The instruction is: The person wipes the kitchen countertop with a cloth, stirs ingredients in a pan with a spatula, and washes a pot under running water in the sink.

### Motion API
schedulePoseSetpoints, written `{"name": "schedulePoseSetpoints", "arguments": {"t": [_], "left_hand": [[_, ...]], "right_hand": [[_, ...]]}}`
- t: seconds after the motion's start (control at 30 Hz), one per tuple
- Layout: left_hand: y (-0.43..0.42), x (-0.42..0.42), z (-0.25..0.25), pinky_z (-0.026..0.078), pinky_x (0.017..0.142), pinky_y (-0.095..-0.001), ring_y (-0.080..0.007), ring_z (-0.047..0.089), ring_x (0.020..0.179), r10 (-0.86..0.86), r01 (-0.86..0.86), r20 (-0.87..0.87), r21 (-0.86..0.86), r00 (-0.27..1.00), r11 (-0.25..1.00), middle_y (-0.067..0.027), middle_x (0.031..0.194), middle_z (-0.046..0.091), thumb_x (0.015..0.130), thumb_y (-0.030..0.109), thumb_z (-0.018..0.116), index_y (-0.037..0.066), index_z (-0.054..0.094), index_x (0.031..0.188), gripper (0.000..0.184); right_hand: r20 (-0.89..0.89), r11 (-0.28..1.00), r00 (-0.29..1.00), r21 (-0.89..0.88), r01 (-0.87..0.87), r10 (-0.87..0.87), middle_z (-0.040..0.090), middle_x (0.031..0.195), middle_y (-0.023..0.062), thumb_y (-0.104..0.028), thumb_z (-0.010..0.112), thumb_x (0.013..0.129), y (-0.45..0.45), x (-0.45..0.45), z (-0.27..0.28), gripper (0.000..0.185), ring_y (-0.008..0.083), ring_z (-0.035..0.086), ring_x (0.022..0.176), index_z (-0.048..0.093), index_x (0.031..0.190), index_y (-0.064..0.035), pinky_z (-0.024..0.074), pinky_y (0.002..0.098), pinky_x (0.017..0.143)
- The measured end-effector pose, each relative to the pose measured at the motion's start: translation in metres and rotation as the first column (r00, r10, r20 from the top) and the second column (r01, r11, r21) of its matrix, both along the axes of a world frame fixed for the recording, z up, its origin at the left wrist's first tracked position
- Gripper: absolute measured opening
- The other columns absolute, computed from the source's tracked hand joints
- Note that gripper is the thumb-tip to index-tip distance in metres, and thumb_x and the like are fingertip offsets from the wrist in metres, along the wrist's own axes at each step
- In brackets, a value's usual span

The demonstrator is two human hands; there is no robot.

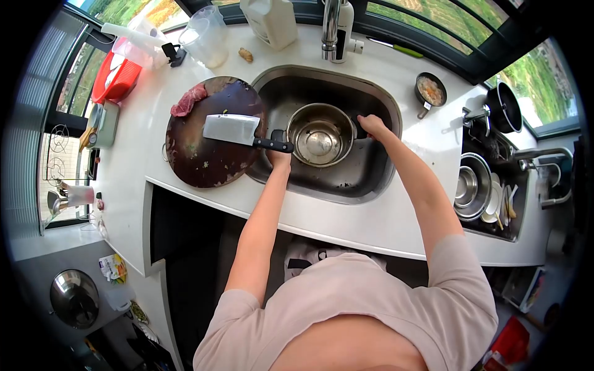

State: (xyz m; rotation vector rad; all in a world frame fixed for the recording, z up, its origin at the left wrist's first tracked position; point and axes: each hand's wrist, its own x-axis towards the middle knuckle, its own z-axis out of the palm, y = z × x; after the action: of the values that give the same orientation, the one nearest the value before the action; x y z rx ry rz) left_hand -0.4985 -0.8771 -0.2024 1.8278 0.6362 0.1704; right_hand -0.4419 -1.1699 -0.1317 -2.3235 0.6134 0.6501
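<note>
A steel pot [320, 137] with two dark side handles is in or just above the sink [371, 179]; it looks empty. My right hand [373, 127] is closed around its right handle. At its left handle is my left hand [280, 157], closed, its fingers partly hidden behind the black handle of a cleaver [230, 128]. The cleaver lies on a round dark cutting board [210, 164], its handle jutting over the sink's left edge. A piece of raw red meat [189, 100] rests at the board's upper left, with small scraps scattered about.
Behind the sink stand a faucet [331, 31] and a white jug [270, 23]. A ginger piece [246, 55] and clear plastic pitchers [205, 43] are at back left, near a red basket [117, 77]. To the right are a small pan of food [430, 90] and a second sink with bowls [471, 185].
</note>
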Motion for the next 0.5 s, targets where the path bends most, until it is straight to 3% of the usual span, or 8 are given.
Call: {"name": "schedulePoseSetpoints", "arguments": {"t": [0.07,0.13,0.2,0.27,0.3,0.33,0.4,0.5], "left_hand": [[0.004,-0.003,0.024,0.043,0.076,-0.0364,-0.0211,0.055,0.084,-0.035,0.006,-0.131,-0.215,0.991,0.977,-0.0085,0.092,0.058,0.086,0.027,0.056,0.002,0.060,0.095,0.026],[0.007,-0.011,0.027,0.043,0.080,-0.0328,-0.0181,0.053,0.089,-0.074,0.022,-0.158,-0.313,0.985,0.950,-0.0055,0.097,0.057,0.088,0.032,0.056,0.001,0.061,0.101,0.034],[0.010,-0.012,0.013,0.044,0.080,-0.0333,-0.0179,0.053,0.089,-0.092,0.064,-0.082,-0.295,0.992,0.953,-0.0065,0.097,0.057,0.090,0.033,0.055,0.000,0.061,0.102,0.036],[0.001,-0.018,-0.005,0.040,0.091,-0.0404,-0.0293,0.052,0.108,-0.076,0.093,-0.060,0.375,0.995,0.923,-0.0196,0.115,0.055,0.081,0.018,0.062,-0.003,0.054,0.113,0.040],[-0.014,-0.027,-0.006,0.038,0.094,-0.0413,-0.0332,0.050,0.111,-0.018,0.009,0.020,0.360,1.000,0.933,-0.0227,0.118,0.052,0.078,0.016,0.063,-0.003,0.051,0.117,0.044],[-0.030,-0.036,-0.007,0.037,0.097,-0.0423,-0.0372,0.047,0.114,0.041,-0.074,0.104,0.341,0.994,0.937,-0.0258,0.121,0.049,0.076,0.013,0.063,-0.002,0.048,0.120,0.049],[-0.044,-0.052,0.049,0.035,0.099,-0.0418,-0.0382,0.046,0.115,-0.237,0.222,-0.023,0.450,0.971,0.865,-0.0258,0.121,0.048,0.078,0.014,0.062,0.000,0.045,0.124,0.051],[-0.069,-0.070,0.081,0.027,0.105,-0.0458,-0.0396,0.036,0.122,-0.332,0.317,0.014,0.266,0.943,0.911,-0.0265,0.129,0.040,0.081,0.012,0.060,0.000,0.048,0.121,0.043]], "right_hand": [[-0.063,0.995,0.994,-0.035,-0.091,0.089,0.064,0.074,0.0208,-0.041,0.050,0.087,-0.005,0.007,0.003,0.054,0.0280,0.064,0.056,0.062,0.087,0.0112,0.0528,0.0379,0.055],[0.118,0.986,0.979,-0.013,-0.164,0.164,0.064,0.072,0.0208,-0.043,0.052,0.086,-0.012,0.018,0.008,0.055,0.0296,0.065,0.058,0.062,0.085,0.0113,0.0537,0.0391,0.055],[0.257,0.950,0.951,0.300,0.089,-0.170,0.065,0.073,0.0185,-0.047,0.051,0.087,0.000,0.046,0.049,0.058,0.0295,0.065,0.059,0.060,0.090,0.0099,0.0560,0.0370,0.056],[0.086,0.685,0.895,0.676,0.270,-0.438,0.057,0.089,0.0197,-0.064,0.045,0.085,-0.006,0.095,0.079,0.075,0.0259,0.061,0.071,0.042,0.121,0.0023,0.0541,0.0370,0.058],[0.066,0.645,0.884,0.709,0.285,-0.463,0.057,0.089,0.0217,-0.071,0.044,0.082,-0.009,0.118,0.091,0.086,0.0275,0.061,0.076,0.038,0.123,0.0044,0.0537,0.0380,0.063],[0.043,0.647,0.886,0.700,0.303,-0.462,0.058,0.089,0.0213,-0.076,0.043,0.078,-0.013,0.140,0.093,0.091,0.0237,0.062,0.068,0.039,0.121,0.0046,0.0529,0.0330,0.055],[-0.081,0.675,0.887,0.619,0.402,-0.454,0.057,0.074,0.0142,-0.071,0.043,0.080,-0.016,0.188,0.088,0.078,0.0152,0.055,0.051,0.048,0.105,0.0023,0.0449,0.0241,0.041],[-0.032,0.699,0.931,0.651,0.296,-0.365,0.041,0.053,0.0014,-0.049,0.041,0.084,-0.006,0.195,0.098,0.045,0.0069,0.033,0.037,0.050,0.074,-0.0061,0.0234,0.0205,0.032]]}}
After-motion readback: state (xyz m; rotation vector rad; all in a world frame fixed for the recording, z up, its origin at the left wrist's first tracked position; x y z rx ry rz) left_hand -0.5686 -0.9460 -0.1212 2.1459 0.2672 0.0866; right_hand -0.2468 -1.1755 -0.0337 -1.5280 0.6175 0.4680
